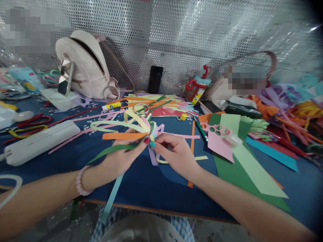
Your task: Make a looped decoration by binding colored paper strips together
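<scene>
Both hands meet over the middle of the table around a bunch of coloured paper strips. My left hand [124,158], with a pink bead bracelet at the wrist, pinches the strips where they come together. Out of it fan an orange strip [121,136], a dark green strip [108,154], a pale green strip [113,125] and a light blue strip [113,195] that hangs over the table edge. My right hand [176,153] closes thumb and finger on the same joint, at a pale yellow strip [151,137]. Fingertips partly hide the joint.
A white power strip [42,143] and scissors [30,129] lie left. Behind stand a glue stick [111,106], a beige backpack [83,67], a phone [155,79] and a red-handled cup [198,85]. Green paper sheets [224,174] and a heap of scraps [287,104] cover the right.
</scene>
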`<state>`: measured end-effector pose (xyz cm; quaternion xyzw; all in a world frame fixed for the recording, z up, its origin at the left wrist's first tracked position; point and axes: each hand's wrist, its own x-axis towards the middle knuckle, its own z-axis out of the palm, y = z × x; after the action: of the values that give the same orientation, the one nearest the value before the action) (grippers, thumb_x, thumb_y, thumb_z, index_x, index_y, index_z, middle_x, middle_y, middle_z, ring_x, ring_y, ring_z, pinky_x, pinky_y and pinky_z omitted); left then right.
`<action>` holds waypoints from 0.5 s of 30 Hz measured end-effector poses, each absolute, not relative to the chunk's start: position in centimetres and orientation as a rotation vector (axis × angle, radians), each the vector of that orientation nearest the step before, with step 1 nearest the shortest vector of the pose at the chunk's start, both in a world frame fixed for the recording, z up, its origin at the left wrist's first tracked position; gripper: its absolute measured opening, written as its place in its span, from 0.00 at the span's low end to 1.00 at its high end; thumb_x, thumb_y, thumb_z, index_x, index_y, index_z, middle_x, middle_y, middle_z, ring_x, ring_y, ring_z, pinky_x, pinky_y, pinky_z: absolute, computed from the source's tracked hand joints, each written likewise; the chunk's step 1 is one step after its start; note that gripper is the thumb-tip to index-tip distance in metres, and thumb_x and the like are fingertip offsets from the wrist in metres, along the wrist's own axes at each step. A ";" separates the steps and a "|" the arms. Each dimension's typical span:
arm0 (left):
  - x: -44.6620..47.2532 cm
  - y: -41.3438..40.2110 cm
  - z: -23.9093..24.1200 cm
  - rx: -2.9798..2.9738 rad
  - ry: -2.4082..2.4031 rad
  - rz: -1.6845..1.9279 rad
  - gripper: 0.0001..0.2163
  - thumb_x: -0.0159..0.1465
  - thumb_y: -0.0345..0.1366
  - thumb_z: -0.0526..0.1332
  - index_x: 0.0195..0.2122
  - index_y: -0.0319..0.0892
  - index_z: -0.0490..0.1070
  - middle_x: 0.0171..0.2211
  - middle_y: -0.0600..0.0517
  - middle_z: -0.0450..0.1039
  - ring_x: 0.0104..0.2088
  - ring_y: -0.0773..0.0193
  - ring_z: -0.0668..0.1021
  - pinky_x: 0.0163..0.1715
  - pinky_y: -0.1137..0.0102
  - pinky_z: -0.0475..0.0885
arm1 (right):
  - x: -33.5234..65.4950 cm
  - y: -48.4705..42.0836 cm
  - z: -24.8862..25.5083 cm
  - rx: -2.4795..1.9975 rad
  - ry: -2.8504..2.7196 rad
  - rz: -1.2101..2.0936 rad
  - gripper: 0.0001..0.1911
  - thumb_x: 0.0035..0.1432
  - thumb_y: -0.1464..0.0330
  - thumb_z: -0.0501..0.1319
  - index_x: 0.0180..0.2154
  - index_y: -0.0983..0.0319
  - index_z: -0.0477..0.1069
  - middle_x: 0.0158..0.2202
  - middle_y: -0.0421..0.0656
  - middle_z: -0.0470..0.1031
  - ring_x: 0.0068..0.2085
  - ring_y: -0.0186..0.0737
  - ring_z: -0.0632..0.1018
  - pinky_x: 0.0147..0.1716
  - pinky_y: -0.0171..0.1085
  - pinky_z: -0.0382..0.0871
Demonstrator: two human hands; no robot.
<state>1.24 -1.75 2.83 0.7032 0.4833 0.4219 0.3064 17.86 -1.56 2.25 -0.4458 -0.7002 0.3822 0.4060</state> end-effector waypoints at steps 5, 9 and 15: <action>1.3 -1.8 2.9 1.852 1.311 1.119 0.08 0.57 0.40 0.58 0.26 0.45 0.73 0.31 0.54 0.78 0.38 0.58 0.78 0.41 0.68 0.71 | 17.8 -1.6 2.3 -1.115 -1.779 0.943 0.10 0.54 0.67 0.58 0.23 0.64 0.67 0.23 0.39 0.67 0.25 0.30 0.65 0.24 0.31 0.57; 1.2 -1.8 2.8 1.871 1.307 1.118 0.07 0.58 0.39 0.58 0.30 0.45 0.74 0.32 0.55 0.79 0.37 0.60 0.78 0.40 0.69 0.72 | 17.7 -1.6 2.3 -1.131 -1.791 0.925 0.11 0.55 0.67 0.58 0.23 0.64 0.67 0.22 0.38 0.67 0.24 0.30 0.64 0.23 0.31 0.57; 1.2 -1.8 2.9 1.852 1.340 1.101 0.07 0.58 0.40 0.58 0.30 0.45 0.74 0.33 0.55 0.79 0.37 0.60 0.79 0.41 0.70 0.72 | 17.7 -1.6 2.4 -1.142 -1.783 0.919 0.11 0.55 0.66 0.58 0.23 0.64 0.68 0.23 0.39 0.68 0.24 0.30 0.65 0.23 0.31 0.58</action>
<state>1.25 -1.84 2.89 0.6968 0.5043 0.4144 0.2975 17.71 -1.61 2.35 -0.4525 -0.7065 0.3639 0.4047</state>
